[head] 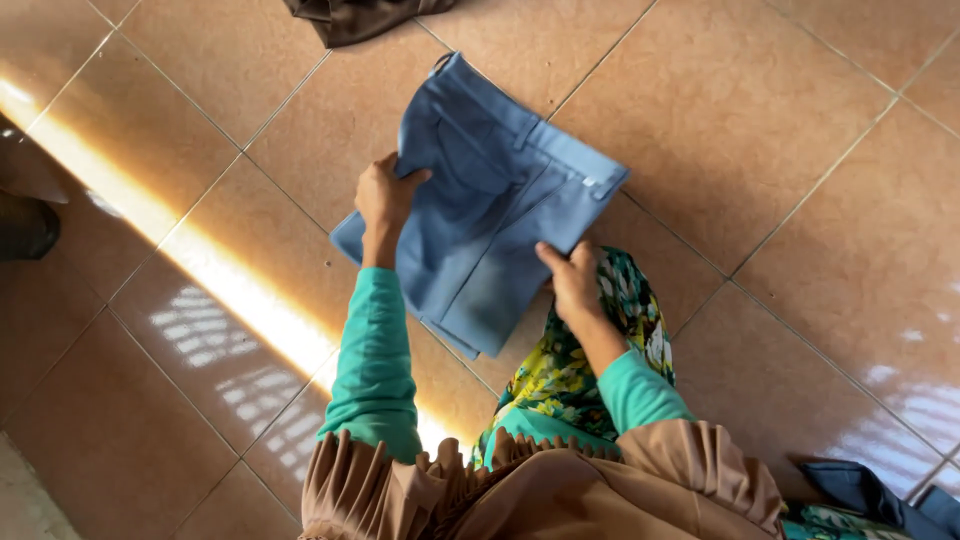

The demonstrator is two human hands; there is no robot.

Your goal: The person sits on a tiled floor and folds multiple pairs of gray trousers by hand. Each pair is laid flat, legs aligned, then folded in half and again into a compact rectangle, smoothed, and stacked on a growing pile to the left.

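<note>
A folded pair of light blue trousers (490,200) is held over the brown tiled floor, waistband toward the upper right. My left hand (385,200) grips its left edge, fingers curled onto the fabric. My right hand (573,280) pinches its lower right edge, just above my knee in green floral cloth (600,350). Both arms wear teal sleeves.
A dark brown garment (350,15) lies on the tiles at the top edge. A dark blue cloth (870,495) sits at the bottom right corner. A dark object (25,215) stands at the left edge. A bright sunlight stripe (200,265) crosses the floor diagonally.
</note>
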